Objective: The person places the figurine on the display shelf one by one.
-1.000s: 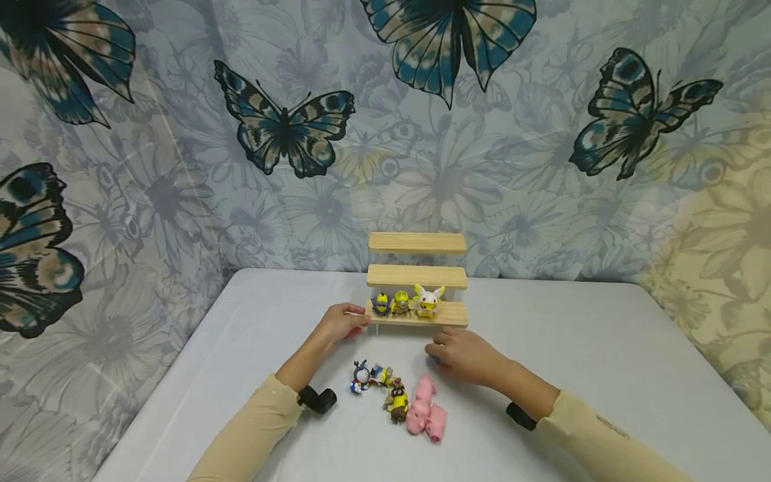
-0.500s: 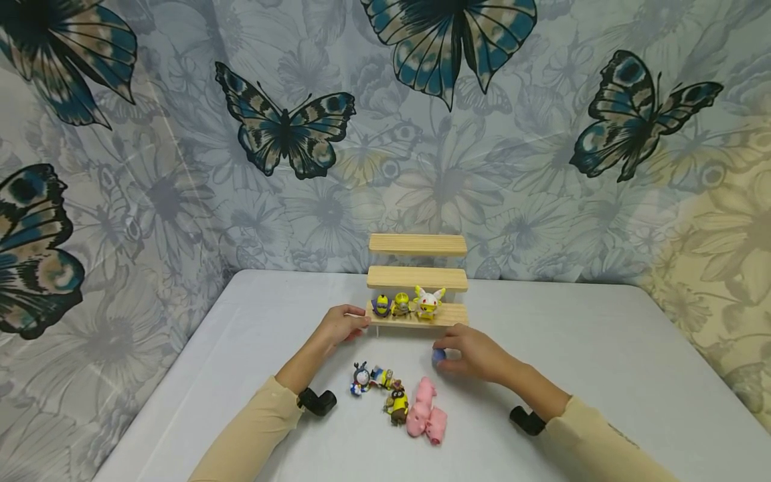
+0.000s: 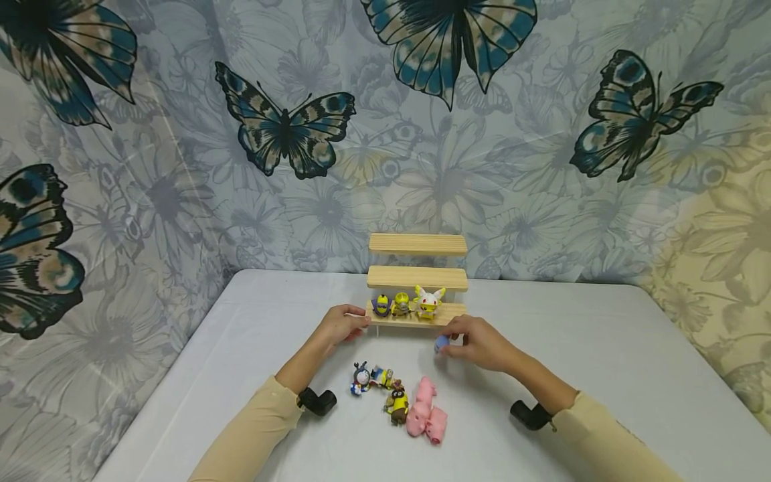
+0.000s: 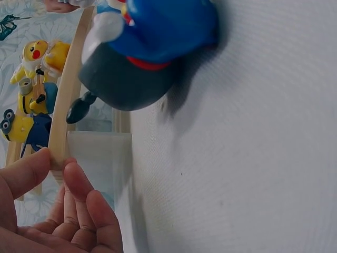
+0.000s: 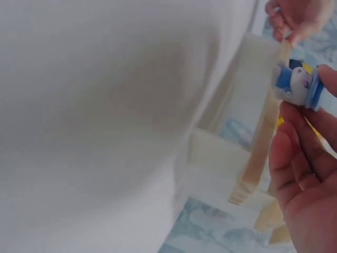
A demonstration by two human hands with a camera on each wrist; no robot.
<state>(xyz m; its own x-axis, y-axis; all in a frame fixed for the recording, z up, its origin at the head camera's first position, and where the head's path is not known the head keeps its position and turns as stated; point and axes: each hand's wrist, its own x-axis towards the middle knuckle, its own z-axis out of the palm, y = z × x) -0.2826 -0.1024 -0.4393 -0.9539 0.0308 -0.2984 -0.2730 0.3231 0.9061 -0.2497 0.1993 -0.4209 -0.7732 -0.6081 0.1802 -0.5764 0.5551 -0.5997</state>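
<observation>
**Right hand carries a blue figurine at the rack's lowest step**

The right hand (image 3: 482, 345) pinches a small blue-and-white figurine (image 3: 442, 343) between fingertips and thumb, lifted off the table just in front of the right end of the bottom step of the wooden stepped rack (image 3: 417, 276). The left hand (image 3: 341, 323) grips the left end of that same step between thumb and fingers, bracing the rack.

Three figurines already stand side by side on the bottom step: a purple-and-yellow minion (image 3: 381, 304), a second minion (image 3: 400, 303) and a yellow-and-white Pikachu-like toy (image 3: 428, 301). To their right the step is bare, and the two upper steps hold nothing. By my judgement the filling is in its early part.

Still on the white table (image 3: 602, 348), near the forearms, lie a blue-and-white toy (image 3: 361, 378), a small minion on its side (image 3: 382, 375), a brown-and-yellow figure (image 3: 397, 402) and pink pigs (image 3: 426, 416). Nothing lies between the held figurine and the step; the Pikachu-like toy is its nearest neighbour.
</observation>
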